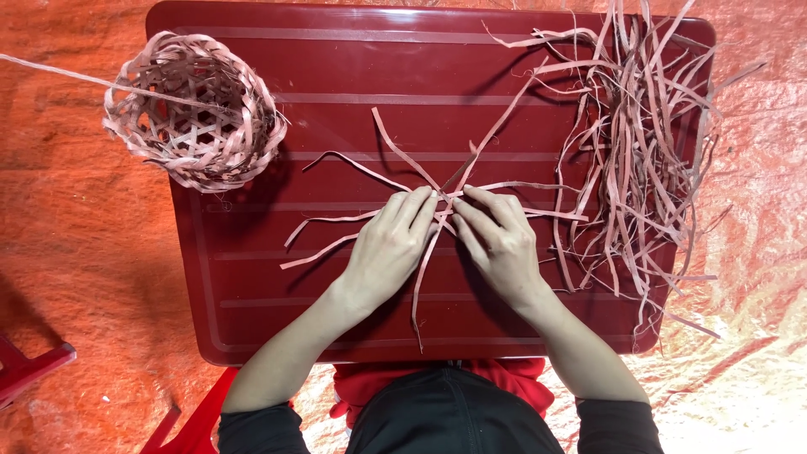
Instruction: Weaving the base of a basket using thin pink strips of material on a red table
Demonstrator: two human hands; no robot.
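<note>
Several thin pale bamboo strips (437, 202), crossed at mid-bench (252, 319), are pinched in both grips: left hand (388, 244), right hand (498, 240). Round woven strip basket (195, 111) sits at far-left corner.

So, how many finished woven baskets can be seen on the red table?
1. The woven basket sits at the table's far left corner, overhanging the edge. Both hands, left hand and right hand, only press crossed strips; nothing seems hidden under the loose strip pile.

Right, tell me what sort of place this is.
Probably a home basket-weaving spot: a low red table on an orange mat, a pile of loose strips, and a small woven basket.
</note>
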